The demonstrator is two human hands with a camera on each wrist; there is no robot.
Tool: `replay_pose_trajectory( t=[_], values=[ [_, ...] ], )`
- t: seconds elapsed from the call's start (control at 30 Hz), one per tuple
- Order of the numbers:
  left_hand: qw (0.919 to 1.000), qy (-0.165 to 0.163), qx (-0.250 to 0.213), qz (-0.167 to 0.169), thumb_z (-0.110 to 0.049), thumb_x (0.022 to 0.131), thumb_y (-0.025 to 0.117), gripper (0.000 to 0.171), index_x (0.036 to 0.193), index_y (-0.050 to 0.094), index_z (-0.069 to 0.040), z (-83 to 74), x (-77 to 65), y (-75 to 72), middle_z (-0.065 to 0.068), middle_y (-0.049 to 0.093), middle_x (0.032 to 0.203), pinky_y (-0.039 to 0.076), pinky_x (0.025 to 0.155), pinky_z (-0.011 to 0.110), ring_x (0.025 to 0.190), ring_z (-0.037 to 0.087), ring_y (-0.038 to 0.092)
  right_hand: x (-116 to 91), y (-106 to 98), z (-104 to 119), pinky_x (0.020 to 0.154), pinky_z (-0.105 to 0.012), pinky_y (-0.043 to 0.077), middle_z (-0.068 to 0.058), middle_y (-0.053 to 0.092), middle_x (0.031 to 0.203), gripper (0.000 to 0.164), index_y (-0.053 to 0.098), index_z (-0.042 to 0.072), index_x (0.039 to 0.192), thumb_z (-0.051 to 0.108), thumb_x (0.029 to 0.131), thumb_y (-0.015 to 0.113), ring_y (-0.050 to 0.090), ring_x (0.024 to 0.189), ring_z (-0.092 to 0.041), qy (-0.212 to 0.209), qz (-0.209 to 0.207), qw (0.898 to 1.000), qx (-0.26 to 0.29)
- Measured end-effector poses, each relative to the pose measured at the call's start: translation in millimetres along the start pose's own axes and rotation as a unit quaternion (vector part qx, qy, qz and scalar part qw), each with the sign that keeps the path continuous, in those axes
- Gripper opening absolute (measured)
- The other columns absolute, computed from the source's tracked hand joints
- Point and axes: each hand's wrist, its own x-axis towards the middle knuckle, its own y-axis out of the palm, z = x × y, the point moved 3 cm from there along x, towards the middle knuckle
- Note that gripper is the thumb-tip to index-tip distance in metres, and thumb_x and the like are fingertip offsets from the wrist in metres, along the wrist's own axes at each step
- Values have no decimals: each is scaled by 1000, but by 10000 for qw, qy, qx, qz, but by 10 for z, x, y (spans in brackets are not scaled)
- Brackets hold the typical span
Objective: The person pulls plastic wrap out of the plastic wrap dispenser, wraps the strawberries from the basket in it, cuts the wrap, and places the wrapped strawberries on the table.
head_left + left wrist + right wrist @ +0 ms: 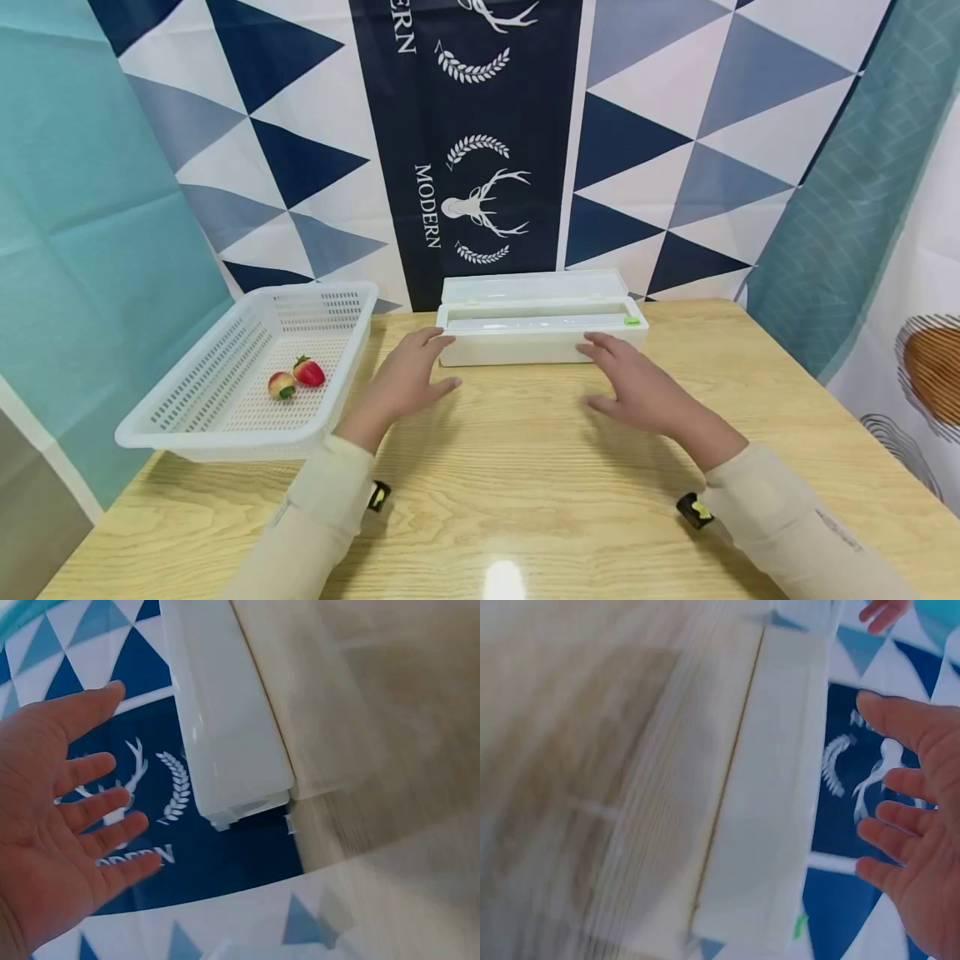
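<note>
A long white cling film dispenser (525,348) lies at the back of the table, its lid (534,287) raised. Inside shows a shiny film roll (540,322), and a small green slide cutter (632,320) sits at the right end of its rim. My left hand (408,373) is by the dispenser's left end, fingers spread and holding nothing. Near the right end is my right hand (637,382), its fingers loosely extended, fingertips overlapping the front face in the head view. Both wrist views show bare palms, the left hand (82,802) and the right hand (922,817), beside the white dispenser.
To the left stands a white plastic basket (217,446) holding two red and yellow fruits, one a strawberry-like red piece (309,372), the other a paler piece (281,386). The wooden table (517,483) meets a patterned cloth (480,125) behind and a teal cloth (90,208) on the left.
</note>
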Motion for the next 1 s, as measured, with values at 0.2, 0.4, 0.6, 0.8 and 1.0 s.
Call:
replay_pose_trajectory(
  t=[0.2,0.4,0.6,0.8,1.0],
  values=[
    [9964,-61,-833,-121,-14,91,64,41,128,59,1,153,674,127,17,57,132,34,110,40,128,32,47,215,-86,-418,104,-61,32,-31,45,136,51,52,-10,129,8,86,71,40,126,-49,290,-623,9975,132],
    [9923,-569,-1066,278,5,85,49,45,128,62,-1,311,1045,190,13,59,132,36,108,38,130,28,48,429,-149,-688,105,-59,31,-31,49,132,42,53,-11,127,1,88,63,41,126,-48,530,-675,9960,232],
    [9872,-873,-1254,459,11,82,46,48,124,65,-2,394,1157,110,12,62,127,41,104,39,122,29,53,649,-218,-807,104,-59,33,-33,49,131,42,52,-12,127,1,88,59,43,125,-48,681,-264,9973,113],
    [9870,-1008,-1096,602,10,84,46,45,119,69,-7,389,1220,127,10,66,120,44,101,35,115,24,57,790,-206,-925,99,-58,39,-29,58,121,32,61,-11,119,2,89,57,51,117,-46,874,-41,9959,237],
    [9879,-1000,-828,849,12,84,48,46,118,71,-9,329,1220,195,9,67,118,44,100,34,112,22,58,777,-192,-998,89,-55,46,-23,66,107,24,69,-6,107,2,89,56,59,103,-41,907,46,9953,349]
  ],
)
